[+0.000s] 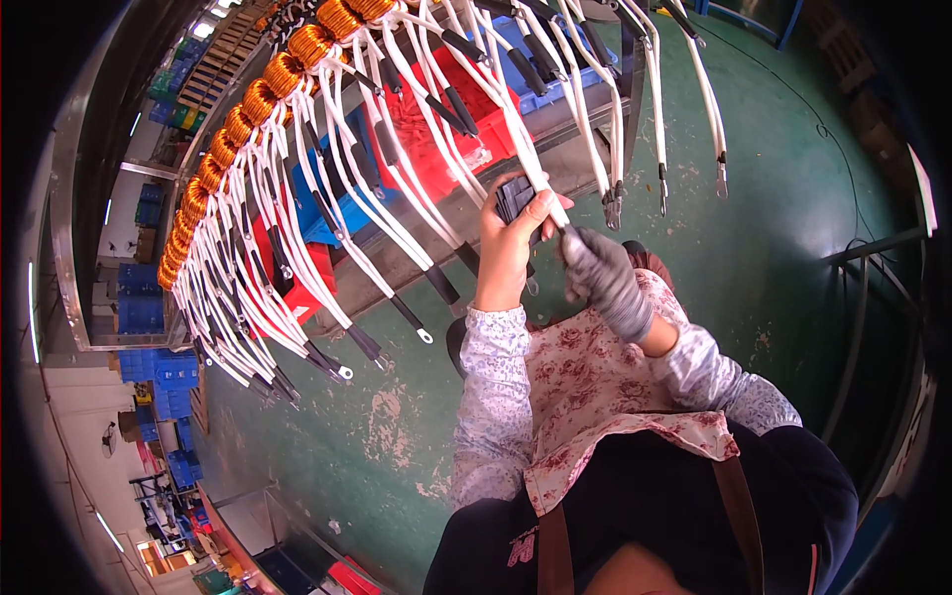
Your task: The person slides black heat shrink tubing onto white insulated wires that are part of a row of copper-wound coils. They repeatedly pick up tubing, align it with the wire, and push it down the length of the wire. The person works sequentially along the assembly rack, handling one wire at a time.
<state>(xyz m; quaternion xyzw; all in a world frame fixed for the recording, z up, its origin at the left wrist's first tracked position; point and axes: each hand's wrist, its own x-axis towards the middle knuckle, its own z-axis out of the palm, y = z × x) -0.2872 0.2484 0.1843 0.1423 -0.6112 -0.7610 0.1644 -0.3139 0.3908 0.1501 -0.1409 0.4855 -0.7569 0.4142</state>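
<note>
A bundle of short black sleeves (pixel 515 197) sits in my bare left hand (pixel 514 233), whose thumb also presses against a white sleeved cable (pixel 523 139). My right hand (pixel 602 278), in a grey glove, is closed around the lower end of that same cable, just right of the left hand. The cable runs up to a row of copper-wound ring coils (pixel 283 74). Many other white leads (pixel 382 213) hang from these coils, several with black sleeves and metal ring lugs (pixel 425 336) at their ends. The cable tip inside the glove is hidden.
Red bins (pixel 466 109) and a blue bin (pixel 337 183) stand on a metal bench behind the hanging leads. More leads with lugs (pixel 721 183) dangle at the upper right. Blue crates (pixel 159 377) are stacked at the far left. The floor (pixel 397 426) is green and scuffed.
</note>
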